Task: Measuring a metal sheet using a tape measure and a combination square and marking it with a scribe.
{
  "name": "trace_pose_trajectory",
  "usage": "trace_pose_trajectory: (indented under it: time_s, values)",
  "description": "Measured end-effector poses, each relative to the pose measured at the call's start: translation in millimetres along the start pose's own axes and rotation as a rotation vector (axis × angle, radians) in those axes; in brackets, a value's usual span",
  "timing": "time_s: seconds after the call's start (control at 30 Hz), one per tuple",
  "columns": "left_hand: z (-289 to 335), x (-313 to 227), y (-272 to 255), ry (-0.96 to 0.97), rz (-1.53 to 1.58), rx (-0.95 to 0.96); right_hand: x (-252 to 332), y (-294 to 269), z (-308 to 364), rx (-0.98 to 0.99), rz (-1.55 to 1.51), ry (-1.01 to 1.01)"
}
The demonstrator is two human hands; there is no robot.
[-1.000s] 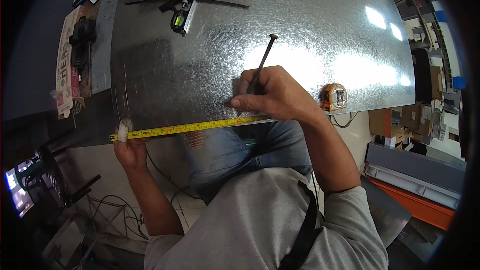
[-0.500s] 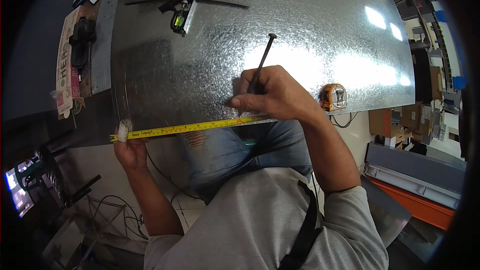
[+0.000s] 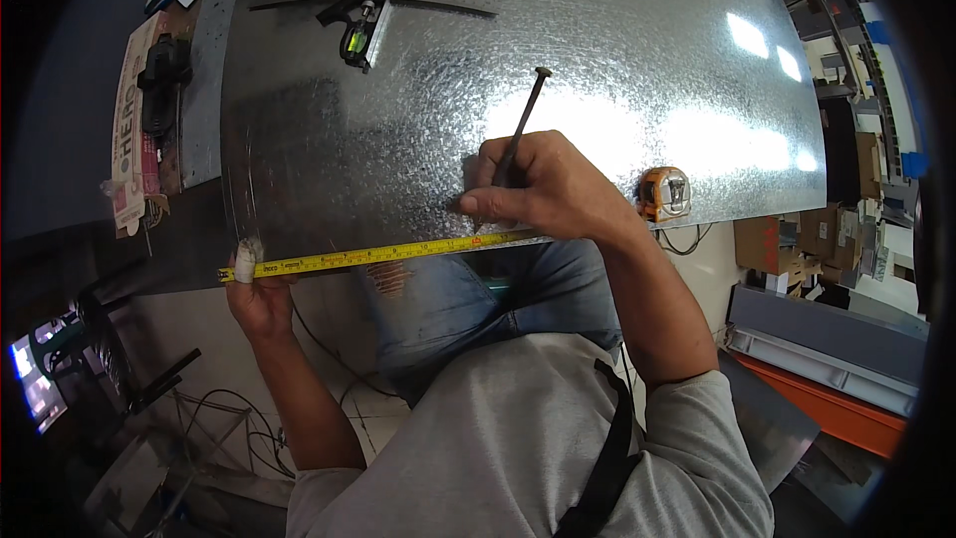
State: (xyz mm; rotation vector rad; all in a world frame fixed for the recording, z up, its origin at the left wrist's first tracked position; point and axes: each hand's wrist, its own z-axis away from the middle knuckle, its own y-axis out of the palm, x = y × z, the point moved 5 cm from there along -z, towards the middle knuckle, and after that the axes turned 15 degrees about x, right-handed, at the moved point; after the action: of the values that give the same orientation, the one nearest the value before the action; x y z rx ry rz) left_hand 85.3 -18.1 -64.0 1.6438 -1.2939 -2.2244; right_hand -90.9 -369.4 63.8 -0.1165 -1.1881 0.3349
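A shiny galvanized metal sheet (image 3: 398, 139) lies in front of me. Along its near edge runs the yellow blade of a tape measure (image 3: 373, 256), whose orange case (image 3: 665, 193) rests on the sheet to the right. My left hand (image 3: 262, 307) pinches the blade's end against the sheet's near-left edge; its thumb is wrapped in white. In my right hand (image 3: 548, 184) is a long dark nail (image 3: 528, 115), head up and tilted, its lower part hidden by the fingers. That hand rests just beyond the blade, partly over it.
A combination square (image 3: 366, 28) with a long ruler lies at the sheet's far left. Left of the sheet are a pink-and-white box (image 3: 129, 130) and a black tool (image 3: 164, 85). Cardboard boxes (image 3: 817, 234) and an orange channel-shaped piece (image 3: 827, 408) stand at right.
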Motion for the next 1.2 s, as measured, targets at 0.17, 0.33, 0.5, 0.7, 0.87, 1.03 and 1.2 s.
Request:
trace_pose_trajectory:
  time_s: [0.17,0.33,0.5,0.7,0.87,1.03,1.2]
  values:
    - [0.7,-0.6,2.9,-0.017,0.016,-0.035,-1.4,0.3,-0.2,-0.001,-0.012,0.001]
    - [1.6,-0.9,4.6,-0.02,-0.007,-0.084,0.5,0.0,0.4,-0.002,0.004,0.014]
    - [-0.2,0.0,6.1,-0.026,0.01,-0.039,3.0,-0.5,1.5,-0.012,0.013,-0.001]
    - [0.2,-0.7,6.9,-0.007,-0.008,-0.021,0.4,0.2,0.4,-0.006,-0.01,-0.014]
    - [-0.4,-0.9,7.7,-0.017,-0.029,-0.04,-0.2,0.5,0.0,-0.004,-0.023,-0.04]
    - [0.6,-2.0,7.3,-0.01,-0.047,-0.039,0.6,0.2,0.0,-0.005,0.001,-0.024]
    - [-0.3,-1.8,5.7,-0.009,-0.043,-0.011,1.7,-1.0,1.6,0.005,0.075,0.0]
